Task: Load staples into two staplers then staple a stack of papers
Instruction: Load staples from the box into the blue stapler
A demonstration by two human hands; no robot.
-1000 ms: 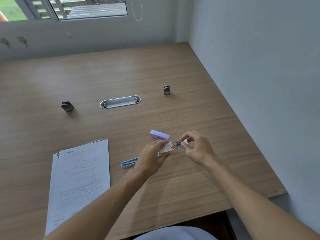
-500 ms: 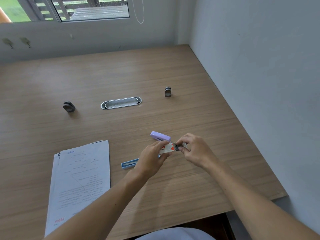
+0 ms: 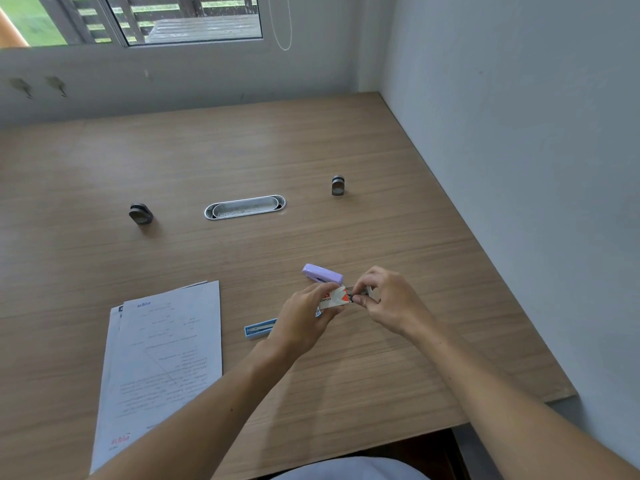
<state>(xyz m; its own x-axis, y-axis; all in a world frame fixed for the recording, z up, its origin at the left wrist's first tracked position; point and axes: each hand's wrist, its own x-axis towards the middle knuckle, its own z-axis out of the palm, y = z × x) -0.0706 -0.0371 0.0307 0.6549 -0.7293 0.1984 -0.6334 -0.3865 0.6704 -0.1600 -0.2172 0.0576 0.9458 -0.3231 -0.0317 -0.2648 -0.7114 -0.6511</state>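
Observation:
My left hand (image 3: 304, 320) holds a small white and red staple box (image 3: 331, 298) a little above the desk. My right hand (image 3: 388, 303) pinches at the box's open right end, where a dark strip of staples shows between thumb and finger. A lilac stapler (image 3: 322, 274) lies on the wooden desk (image 3: 242, 150) just behind my hands. A light blue stapler (image 3: 259, 329) lies flat below my left hand, partly hidden by it. The stack of printed papers (image 3: 162, 362) rests at the front left.
A metal cable grommet (image 3: 245, 206) is set into the desk's middle. Two small dark metal fittings stand on the desk, one at the left (image 3: 141, 213) and one at the right (image 3: 337, 185). Grey walls close the far and right sides. The desk's front edge is near my body.
My right hand's fingers have closed in tighter on the open end of the staple box. My left hand keeps its hold. The view shifted slightly.

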